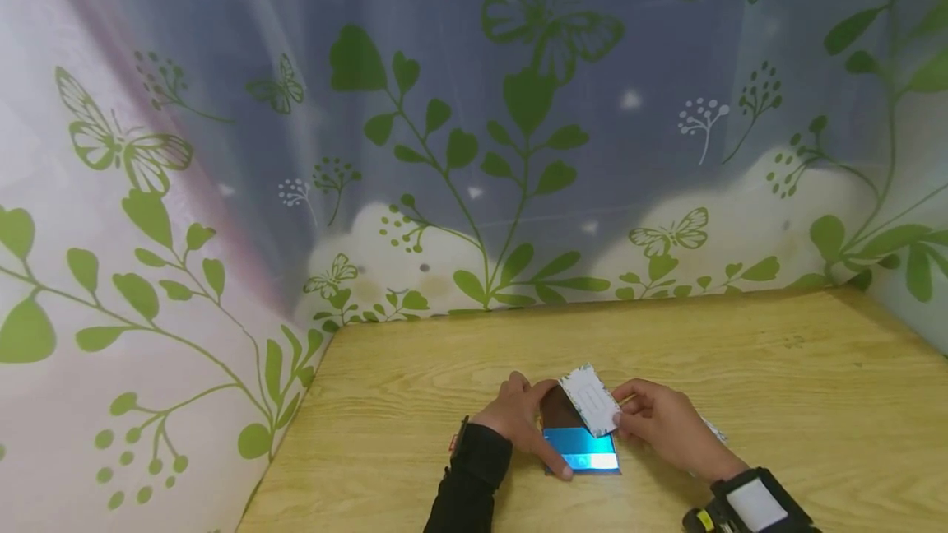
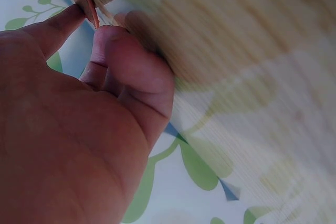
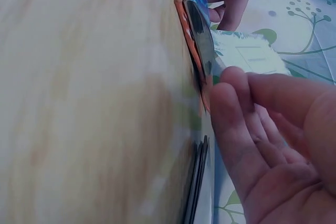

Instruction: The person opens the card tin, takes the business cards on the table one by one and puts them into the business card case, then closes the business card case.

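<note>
So, nearest first: bottom centre of the head view, the left hand (image 1: 518, 419) has thumb and forefinger spread pretty wide, gripping a shiny blue-and-brown card holder (image 1: 580, 439) by its near and far edges. Coming in from lower right, the right hand (image 1: 662, 426) has its fingertips nearly together, pinching a white leaf-bordered card (image 1: 590, 401) by its right end. The card's tilted, overlapping the holder's upper right; can't tell if it's going in or coming out. My read is they're mid-step lining card and holder up, so the next move calls for a steady holder and a straightened card. There's also a thin stack of cards (image 3: 197, 187), I think, low in the right wrist view. Past all that: wood-grain table (image 1: 415, 352), then a leaf-and-butterfly curtain (image 1: 444, 187).
</note>
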Motion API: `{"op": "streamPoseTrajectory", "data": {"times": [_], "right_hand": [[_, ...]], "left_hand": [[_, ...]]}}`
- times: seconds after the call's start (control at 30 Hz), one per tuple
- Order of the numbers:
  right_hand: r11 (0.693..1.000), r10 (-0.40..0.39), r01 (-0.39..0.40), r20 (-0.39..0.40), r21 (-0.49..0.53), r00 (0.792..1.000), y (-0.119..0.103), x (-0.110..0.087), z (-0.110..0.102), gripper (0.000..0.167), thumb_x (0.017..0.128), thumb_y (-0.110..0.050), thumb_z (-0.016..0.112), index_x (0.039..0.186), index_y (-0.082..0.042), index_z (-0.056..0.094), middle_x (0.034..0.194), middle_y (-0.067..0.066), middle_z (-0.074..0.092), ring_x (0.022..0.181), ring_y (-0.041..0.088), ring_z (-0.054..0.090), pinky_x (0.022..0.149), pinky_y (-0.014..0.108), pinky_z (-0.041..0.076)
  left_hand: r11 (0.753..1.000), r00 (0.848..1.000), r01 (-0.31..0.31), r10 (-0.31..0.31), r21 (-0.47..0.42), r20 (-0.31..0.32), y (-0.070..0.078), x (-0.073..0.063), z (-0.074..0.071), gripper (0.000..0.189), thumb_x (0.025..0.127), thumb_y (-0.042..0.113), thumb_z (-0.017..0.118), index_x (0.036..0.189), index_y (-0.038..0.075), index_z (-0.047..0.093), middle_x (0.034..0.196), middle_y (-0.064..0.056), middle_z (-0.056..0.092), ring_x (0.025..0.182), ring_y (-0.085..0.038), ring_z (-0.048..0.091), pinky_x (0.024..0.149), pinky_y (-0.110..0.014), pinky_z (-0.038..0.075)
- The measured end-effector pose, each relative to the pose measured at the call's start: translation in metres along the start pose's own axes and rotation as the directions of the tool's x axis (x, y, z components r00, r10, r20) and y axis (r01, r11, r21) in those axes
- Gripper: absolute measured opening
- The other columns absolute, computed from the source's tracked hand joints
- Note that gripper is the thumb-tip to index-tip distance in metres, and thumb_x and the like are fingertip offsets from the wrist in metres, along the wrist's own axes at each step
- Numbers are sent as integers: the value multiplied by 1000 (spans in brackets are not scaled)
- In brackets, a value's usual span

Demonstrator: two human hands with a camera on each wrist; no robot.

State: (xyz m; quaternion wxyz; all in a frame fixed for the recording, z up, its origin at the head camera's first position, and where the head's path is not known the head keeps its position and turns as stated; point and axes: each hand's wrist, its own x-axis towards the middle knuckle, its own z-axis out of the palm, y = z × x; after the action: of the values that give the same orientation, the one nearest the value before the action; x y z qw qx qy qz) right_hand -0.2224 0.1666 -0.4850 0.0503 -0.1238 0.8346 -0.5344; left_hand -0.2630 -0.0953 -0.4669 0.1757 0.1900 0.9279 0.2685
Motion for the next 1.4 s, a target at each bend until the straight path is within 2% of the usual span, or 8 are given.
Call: {"op": "streamPoseTrajectory", "data": {"times": [0.23,0.53,0.67,0.77,0.9,0.97,1.13,1.4], "right_hand": [[1000,-20,20,-28,8,999,0,4,-1,17,97,2,69,114,6,70,91,9,68,81,21,70,67,31,58],[988,-44,34,-67,-152,997,-1,6,-2,20,97,-7,72,116,-1,76,103,5,73,94,18,70,70,26,55],[988,-54,38,-102,-147,993,0,7,-1,21,97,-6,72,117,-1,76,106,7,75,94,18,71,72,26,56],[995,-46,35,-114,-96,992,1,8,0,22,97,-5,72,118,1,75,107,9,75,94,19,72,72,26,58],[999,-26,23,-107,-28,994,2,7,1,21,98,-2,70,117,5,74,106,12,74,92,21,73,72,28,59],[999,-14,11,-109,-30,994,1,7,2,19,97,-3,71,115,4,74,105,11,74,90,20,73,71,28,59],[997,-6,-1,-91,-80,996,0,5,1,18,97,-6,72,113,1,76,103,8,75,88,17,72,70,27,57],[986,-35,29,-37,-167,999,2,5,1,19,98,-12,73,115,-4,78,110,7,75,94,17,70,72,26,55]], "left_hand": [[1000,1000,0,0,-16,5,2,-1,-2,118,58,42,102,159,29,42,112,-1,34,102,-19,34,76,-31,42],[1000,1000,-20,20,-22,7,3,1,-4,118,58,42,102,159,27,42,110,-1,33,99,-19,35,73,-30,42],[1000,1000,-11,11,-29,13,3,0,-4,118,59,41,102,160,27,42,111,-2,33,99,-20,34,72,-30,41],[1000,1000,-6,6,-31,12,3,-1,-4,117,59,39,102,159,27,43,112,-3,33,99,-20,34,72,-30,41],[1000,1000,0,0,-22,8,5,-3,-4,117,59,40,102,159,28,43,112,-3,34,99,-20,34,72,-30,41],[1000,1000,4,-4,-21,7,5,-4,-4,118,59,40,103,160,28,42,113,-2,33,100,-19,34,72,-30,41],[1000,1000,3,-3,-30,7,4,-4,-3,119,59,39,103,160,27,42,112,-2,33,99,-19,34,72,-29,41],[999,1000,-12,13,-34,16,1,-1,-2,118,59,41,102,160,27,42,109,-2,33,96,-19,33,70,-29,40]]}}
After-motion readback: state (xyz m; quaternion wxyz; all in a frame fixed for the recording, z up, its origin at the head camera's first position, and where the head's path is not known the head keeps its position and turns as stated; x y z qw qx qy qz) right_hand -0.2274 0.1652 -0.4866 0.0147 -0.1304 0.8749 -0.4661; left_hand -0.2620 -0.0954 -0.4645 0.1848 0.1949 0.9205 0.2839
